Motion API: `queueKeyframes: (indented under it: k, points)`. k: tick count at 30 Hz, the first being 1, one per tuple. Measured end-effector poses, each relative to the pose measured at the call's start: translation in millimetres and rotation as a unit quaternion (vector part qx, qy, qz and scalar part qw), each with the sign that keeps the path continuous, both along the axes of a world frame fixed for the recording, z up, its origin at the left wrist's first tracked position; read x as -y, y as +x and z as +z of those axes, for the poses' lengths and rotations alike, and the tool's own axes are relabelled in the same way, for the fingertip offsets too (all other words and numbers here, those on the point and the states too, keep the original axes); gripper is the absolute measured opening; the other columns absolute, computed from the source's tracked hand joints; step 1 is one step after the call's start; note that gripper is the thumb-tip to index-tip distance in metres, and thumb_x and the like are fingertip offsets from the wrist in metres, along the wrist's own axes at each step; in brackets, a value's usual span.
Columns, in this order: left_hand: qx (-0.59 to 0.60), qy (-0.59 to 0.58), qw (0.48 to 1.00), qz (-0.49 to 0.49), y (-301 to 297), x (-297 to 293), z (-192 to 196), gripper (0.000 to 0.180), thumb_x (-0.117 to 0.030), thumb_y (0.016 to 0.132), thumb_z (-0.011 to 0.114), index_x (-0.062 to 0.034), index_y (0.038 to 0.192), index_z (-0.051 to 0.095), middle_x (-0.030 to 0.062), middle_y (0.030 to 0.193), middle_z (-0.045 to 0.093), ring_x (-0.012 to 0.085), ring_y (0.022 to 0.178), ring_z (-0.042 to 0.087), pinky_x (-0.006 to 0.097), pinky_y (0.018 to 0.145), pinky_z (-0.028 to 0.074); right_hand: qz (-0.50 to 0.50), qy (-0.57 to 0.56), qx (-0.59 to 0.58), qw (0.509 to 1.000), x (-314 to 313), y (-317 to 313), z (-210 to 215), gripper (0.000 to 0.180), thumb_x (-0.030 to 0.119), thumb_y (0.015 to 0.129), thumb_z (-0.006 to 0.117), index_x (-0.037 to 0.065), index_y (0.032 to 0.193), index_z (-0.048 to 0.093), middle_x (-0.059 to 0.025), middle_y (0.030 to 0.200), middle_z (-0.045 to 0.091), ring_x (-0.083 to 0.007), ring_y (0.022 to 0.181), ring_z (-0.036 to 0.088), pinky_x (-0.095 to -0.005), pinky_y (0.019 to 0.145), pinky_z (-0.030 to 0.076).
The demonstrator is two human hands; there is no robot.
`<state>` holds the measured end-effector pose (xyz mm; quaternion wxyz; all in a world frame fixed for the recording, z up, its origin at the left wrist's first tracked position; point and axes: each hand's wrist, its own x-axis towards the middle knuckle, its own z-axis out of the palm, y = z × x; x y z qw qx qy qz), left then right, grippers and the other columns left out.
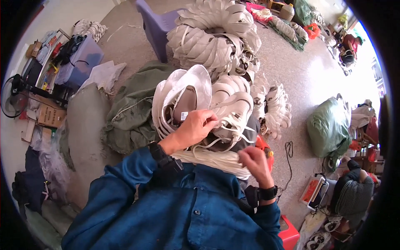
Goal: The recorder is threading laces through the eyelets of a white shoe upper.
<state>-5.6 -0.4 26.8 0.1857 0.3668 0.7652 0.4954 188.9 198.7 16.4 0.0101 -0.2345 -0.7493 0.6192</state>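
Head view: left hand grips the white shoe upper on the lap, fingers curled over its throat near the laces. Right hand is pinched shut on white laces, a bundle lying across the lap just below the upper. Both wrists carry black bands; sleeves are blue. More white uppers nested in a stack sit just left of the held one, touching it. Behind, a big ring-shaped pile of white uppers rests on the floor, with a smaller fan of them to the right. Purple plastic chair stands beside the big pile. Olive cloth heap lies left of the stack. Green sack sits well apart on the right; another person sits low right, near it. Red stool at the bottom edge.
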Motion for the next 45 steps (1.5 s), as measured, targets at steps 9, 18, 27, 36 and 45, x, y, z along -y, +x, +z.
queueKeyframes:
  k: [9, 18, 27, 36, 45]
  points:
    - [-0.035, 0.001, 0.999, 0.007, 1, -9, -8, 0.009, -0.006, 0.091, 0.065, 0.0029, 0.094, 0.066, 0.012, 0.079, 0.067, 0.0197, 0.069, 0.063, 0.035, 0.064, 0.05, 0.0, -0.269, -0.067, 0.961, 78, -59, -4, 0.034, 0.01, 0.103, 0.047, -0.005, 0.134, 0.044, -0.0145, 0.112, 0.065, -0.0181, 0.093, 0.067, -0.0312, 0.085, 0.055]
    - [-0.355, -0.124, 0.925, -0.057, 10, -5, -9, 0.017, -0.015, 0.084, 0.065, -0.0042, 0.098, 0.066, 0.0099, 0.097, 0.063, 0.0288, 0.094, 0.062, 0.045, 0.091, 0.046, -0.051, -0.261, -0.058, 0.962, 88, -71, -28, 0.031, 0.009, 0.104, 0.043, 0.001, 0.133, 0.047, -0.0109, 0.108, 0.064, -0.0174, 0.091, 0.066, -0.033, 0.083, 0.056]
    - [-0.525, -0.18, 0.831, -0.039, 27, 8, -20, 0.04, -0.017, 0.087, 0.056, 0.0034, 0.121, 0.062, 0.0127, 0.113, 0.06, 0.026, 0.102, 0.058, 0.051, 0.113, 0.032, -0.091, -0.093, -0.143, 0.981, 94, -81, -33, 0.018, 0.007, 0.103, 0.042, -0.002, 0.111, 0.055, -0.0078, 0.079, 0.062, -0.0133, 0.056, 0.06, -0.0278, 0.049, 0.05]
    - [-0.485, -0.145, 0.862, 0.003, 23, 8, -26, 0.03, -0.014, 0.086, 0.06, 0.0022, 0.111, 0.064, 0.0126, 0.106, 0.061, 0.0264, 0.097, 0.059, 0.054, 0.113, 0.033, -0.028, -0.125, -0.04, 0.991, 74, -50, -11, 0.02, 0.011, 0.101, 0.046, 0.0, 0.089, 0.057, -0.0063, 0.061, 0.056, -0.0154, 0.046, 0.054, -0.0309, 0.042, 0.042]
    - [-0.378, -0.099, 0.92, 0.003, 24, 5, -17, 0.027, -0.016, 0.083, 0.069, -0.0037, 0.107, 0.066, 0.0097, 0.103, 0.061, 0.0278, 0.099, 0.059, 0.054, 0.112, 0.03, 0.024, 0.128, 0.247, 0.96, -35, 105, -24, 0.019, 0.016, 0.093, 0.058, -0.001, 0.084, 0.06, -0.0159, 0.071, 0.065, -0.0273, 0.066, 0.066, -0.0369, 0.061, 0.051]
